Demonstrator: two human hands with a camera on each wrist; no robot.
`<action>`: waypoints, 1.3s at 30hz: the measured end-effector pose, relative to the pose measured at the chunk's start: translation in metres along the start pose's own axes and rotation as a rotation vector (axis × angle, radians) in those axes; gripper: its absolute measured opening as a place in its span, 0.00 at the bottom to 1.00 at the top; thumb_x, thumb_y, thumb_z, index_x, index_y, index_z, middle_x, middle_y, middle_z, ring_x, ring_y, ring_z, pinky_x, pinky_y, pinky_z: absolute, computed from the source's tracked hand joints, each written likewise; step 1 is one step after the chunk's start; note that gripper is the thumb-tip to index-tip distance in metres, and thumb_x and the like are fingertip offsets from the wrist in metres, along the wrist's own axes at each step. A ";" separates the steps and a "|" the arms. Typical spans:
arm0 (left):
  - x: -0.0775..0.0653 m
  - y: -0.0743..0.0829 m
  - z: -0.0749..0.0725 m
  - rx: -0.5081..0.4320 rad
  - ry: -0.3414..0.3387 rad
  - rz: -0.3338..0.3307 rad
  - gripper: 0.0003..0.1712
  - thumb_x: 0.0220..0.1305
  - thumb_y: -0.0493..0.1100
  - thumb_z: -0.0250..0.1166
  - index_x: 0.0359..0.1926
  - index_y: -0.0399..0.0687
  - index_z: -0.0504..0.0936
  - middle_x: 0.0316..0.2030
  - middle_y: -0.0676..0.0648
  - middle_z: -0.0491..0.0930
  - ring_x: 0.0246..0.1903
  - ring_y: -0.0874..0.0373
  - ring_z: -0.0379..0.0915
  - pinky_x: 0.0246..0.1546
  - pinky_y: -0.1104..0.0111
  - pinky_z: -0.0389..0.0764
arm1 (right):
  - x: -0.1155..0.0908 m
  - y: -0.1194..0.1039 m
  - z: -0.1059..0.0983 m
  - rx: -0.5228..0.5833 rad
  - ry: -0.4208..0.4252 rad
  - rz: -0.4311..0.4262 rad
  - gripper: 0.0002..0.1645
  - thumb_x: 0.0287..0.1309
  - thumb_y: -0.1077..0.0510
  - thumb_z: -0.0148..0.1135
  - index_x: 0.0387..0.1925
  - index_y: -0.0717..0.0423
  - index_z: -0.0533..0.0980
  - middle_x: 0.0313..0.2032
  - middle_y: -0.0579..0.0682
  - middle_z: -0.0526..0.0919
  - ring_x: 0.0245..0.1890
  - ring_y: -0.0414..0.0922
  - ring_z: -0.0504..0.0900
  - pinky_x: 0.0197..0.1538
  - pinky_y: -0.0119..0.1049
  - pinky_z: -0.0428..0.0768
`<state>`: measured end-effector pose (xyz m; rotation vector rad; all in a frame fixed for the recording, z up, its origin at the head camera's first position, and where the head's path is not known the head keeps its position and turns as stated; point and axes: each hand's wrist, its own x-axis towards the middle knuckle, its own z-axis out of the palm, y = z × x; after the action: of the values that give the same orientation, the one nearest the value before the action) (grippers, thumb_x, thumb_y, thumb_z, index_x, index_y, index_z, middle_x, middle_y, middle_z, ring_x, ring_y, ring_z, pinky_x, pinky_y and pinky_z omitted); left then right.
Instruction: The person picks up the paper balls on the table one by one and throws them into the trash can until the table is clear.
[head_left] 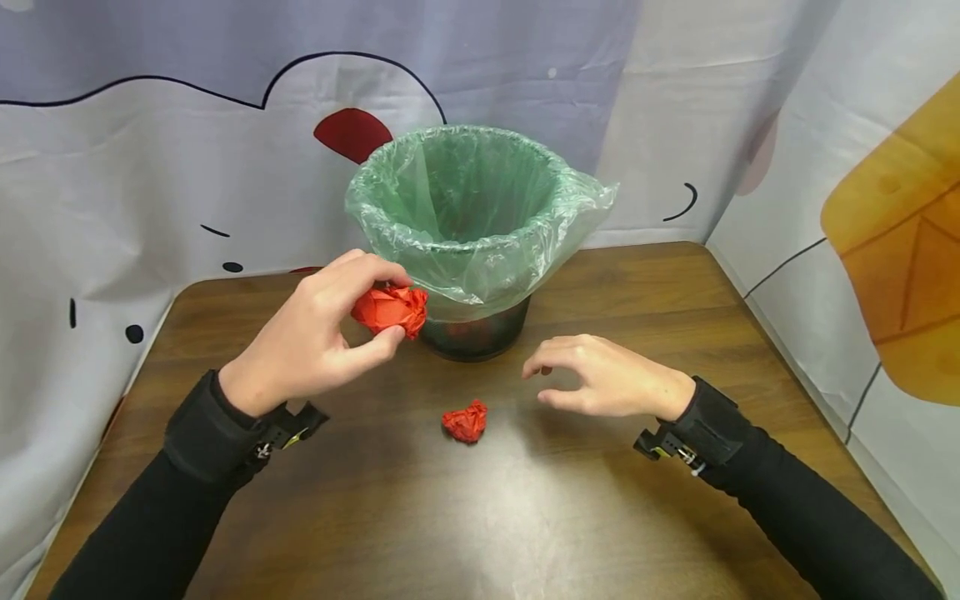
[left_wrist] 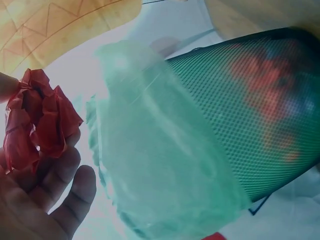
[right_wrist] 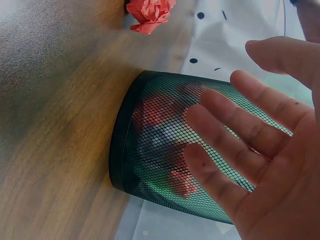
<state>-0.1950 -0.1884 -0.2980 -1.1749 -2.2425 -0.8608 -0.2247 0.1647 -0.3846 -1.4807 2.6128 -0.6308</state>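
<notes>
My left hand [head_left: 315,325] pinches a crumpled red paper ball [head_left: 392,310] between thumb and fingers, raised in front of the bin's left side. In the left wrist view that paper ball [left_wrist: 42,122] sits at the left, beside the green bag. A mesh trash bin [head_left: 474,333] lined with a translucent green plastic bag [head_left: 480,267] stands at the back of the table. My right hand [head_left: 607,379] hovers right of the bin, fingers loosely bent and holding nothing. On the table between the hands lies a second red paper ball [head_left: 467,422].
Through the mesh, red crumpled pieces [right_wrist: 155,110] show inside the bin. The brown wooden table [head_left: 420,517] ends against a patterned curtain [head_left: 150,183] behind and at both sides. The bag's loose edge flares out at the bin's right.
</notes>
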 end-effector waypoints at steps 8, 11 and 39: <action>0.019 0.002 -0.012 0.055 0.105 -0.026 0.20 0.54 0.39 0.69 0.49 0.40 0.81 0.42 0.47 0.82 0.41 0.57 0.72 0.40 0.73 0.71 | 0.002 0.000 0.000 0.010 0.000 -0.006 0.14 0.65 0.49 0.64 0.51 0.38 0.79 0.48 0.33 0.81 0.50 0.32 0.79 0.56 0.36 0.78; 0.026 0.001 -0.017 0.073 0.144 -0.040 0.20 0.54 0.39 0.69 0.49 0.40 0.82 0.40 0.46 0.82 0.40 0.56 0.71 0.39 0.71 0.70 | 0.002 0.000 0.000 0.009 -0.005 -0.003 0.14 0.65 0.49 0.64 0.51 0.38 0.79 0.48 0.33 0.81 0.51 0.33 0.79 0.56 0.36 0.78; 0.101 -0.007 -0.047 0.244 0.136 -0.188 0.21 0.63 0.48 0.65 0.53 0.42 0.81 0.46 0.45 0.80 0.41 0.58 0.72 0.42 0.72 0.68 | -0.003 0.004 0.005 0.017 0.001 0.006 0.14 0.65 0.49 0.64 0.52 0.39 0.79 0.49 0.33 0.81 0.51 0.37 0.81 0.56 0.37 0.78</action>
<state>-0.2488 -0.1689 -0.2023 -0.7825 -2.2931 -0.6887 -0.2250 0.1670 -0.3912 -1.4685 2.6048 -0.6512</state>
